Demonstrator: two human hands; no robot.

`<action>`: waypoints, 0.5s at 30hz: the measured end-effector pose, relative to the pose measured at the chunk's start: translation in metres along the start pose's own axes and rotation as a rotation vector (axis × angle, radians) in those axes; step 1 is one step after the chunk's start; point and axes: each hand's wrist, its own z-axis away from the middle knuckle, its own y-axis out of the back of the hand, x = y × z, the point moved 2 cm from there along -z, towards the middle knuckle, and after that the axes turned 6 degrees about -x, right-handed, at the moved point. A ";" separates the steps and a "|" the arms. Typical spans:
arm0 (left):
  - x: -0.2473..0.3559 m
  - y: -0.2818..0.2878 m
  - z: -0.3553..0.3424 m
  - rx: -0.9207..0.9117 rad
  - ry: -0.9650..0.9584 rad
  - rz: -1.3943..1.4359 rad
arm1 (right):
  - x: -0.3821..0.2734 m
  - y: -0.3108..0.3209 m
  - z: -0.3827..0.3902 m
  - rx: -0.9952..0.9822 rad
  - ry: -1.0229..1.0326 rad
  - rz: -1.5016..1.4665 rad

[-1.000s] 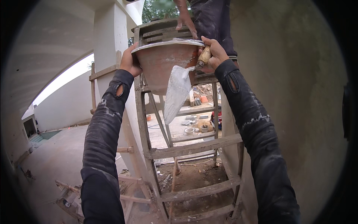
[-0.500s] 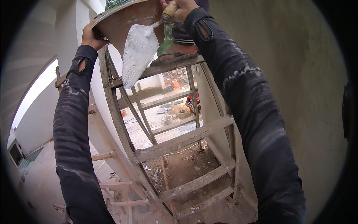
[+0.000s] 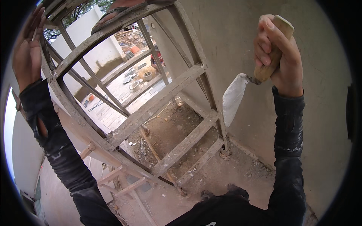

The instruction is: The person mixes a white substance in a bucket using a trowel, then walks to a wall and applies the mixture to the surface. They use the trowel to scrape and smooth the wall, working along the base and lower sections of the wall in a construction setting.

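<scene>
My right hand point(image 3: 281, 56) is wrapped round the wooden handle of a trowel point(image 3: 233, 98), held up in front of the plastered wall. Its blade points downward and is coated white. At the upper left, my left hand point(image 3: 28, 56) is raised with its fingers stretched out, holding nothing that I can see. It is close beside a wooden stepladder point(image 3: 158, 105), whose frame is grimy and splashed; whether the two touch, I cannot tell. A person's sandalled foot point(image 3: 117, 13) stands on a high rung of it.
The wall point(image 3: 324, 124) rises close on my right. Left of the stepladder stands another wooden frame point(image 3: 120, 177). Bare dirt point(image 3: 177, 128) shows below the rungs. Farther off, buckets point(image 3: 135, 86) stand on paving near a crouching person point(image 3: 154, 62).
My left hand has let go of the wide basin, which is out of view now. My right hand has swung right with the trowel. The view has shifted downward and right.
</scene>
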 end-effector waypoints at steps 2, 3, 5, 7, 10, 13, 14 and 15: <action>0.011 -0.076 0.075 0.017 0.178 0.116 | 0.013 0.059 0.085 0.261 -0.081 0.195; 0.005 -0.050 0.094 -0.458 -0.286 -0.004 | 0.013 0.085 0.121 0.426 -0.094 0.134; 0.016 -0.097 0.176 -0.268 0.030 0.132 | 0.012 0.146 0.208 0.797 -0.105 0.069; 0.022 -0.163 0.250 -0.256 0.271 0.268 | 0.000 0.205 0.302 1.154 -0.024 -0.008; 0.036 -0.258 0.357 -0.364 0.628 0.495 | -0.043 0.243 0.443 1.546 0.170 -0.081; 0.104 -0.324 0.441 -0.555 1.004 0.754 | -0.100 0.250 0.532 1.742 0.371 -0.088; 0.140 -0.347 0.464 -0.667 1.116 0.820 | -0.121 0.247 0.559 1.793 0.431 -0.051; 0.181 -0.368 0.485 -0.783 1.224 0.882 | -0.142 0.249 0.589 1.813 0.473 -0.042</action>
